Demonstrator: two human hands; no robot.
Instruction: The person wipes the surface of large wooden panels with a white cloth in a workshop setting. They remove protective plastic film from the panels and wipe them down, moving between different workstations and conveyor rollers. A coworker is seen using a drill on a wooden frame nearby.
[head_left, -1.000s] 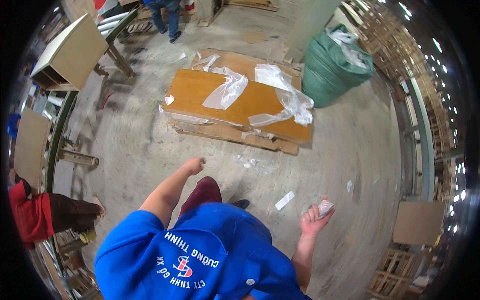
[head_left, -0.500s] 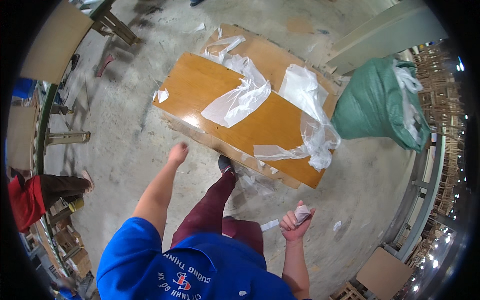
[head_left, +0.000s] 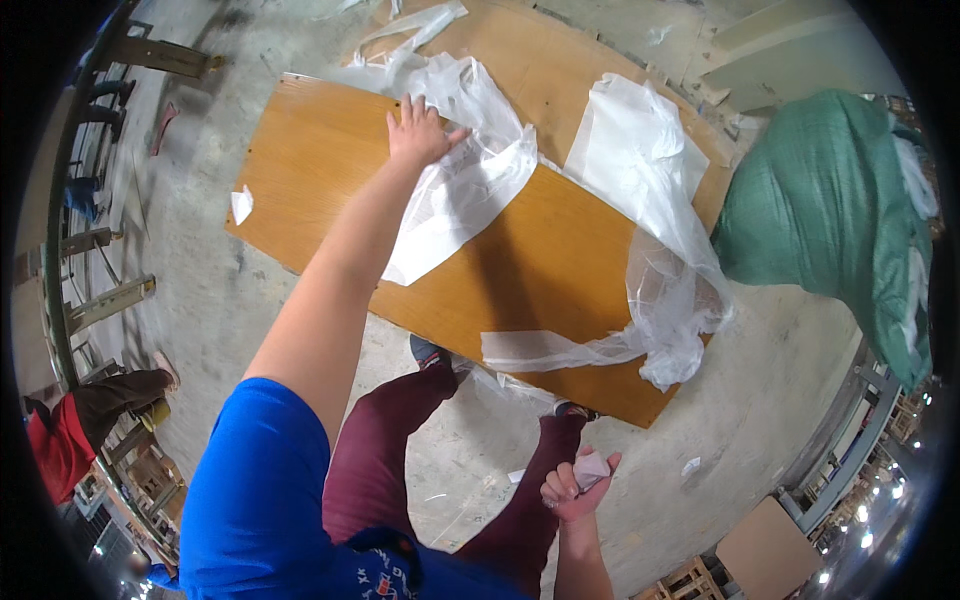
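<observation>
Under the left hand (head_left: 418, 130), an orange wooden board (head_left: 520, 270) is laid on the concrete floor (head_left: 790, 400); fingers are spread flat on clear plastic sheeting (head_left: 470, 185). Nearer the body, a pale crumpled scrap (head_left: 590, 467) is clutched in the right hand (head_left: 572, 487).

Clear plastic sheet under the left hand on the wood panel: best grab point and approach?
Probably the bunched ridge of the plastic sheet just right of the left hand, pinched from above. There it stands crumpled off the wood panel; elsewhere it lies flat, offering little to pinch.
</observation>
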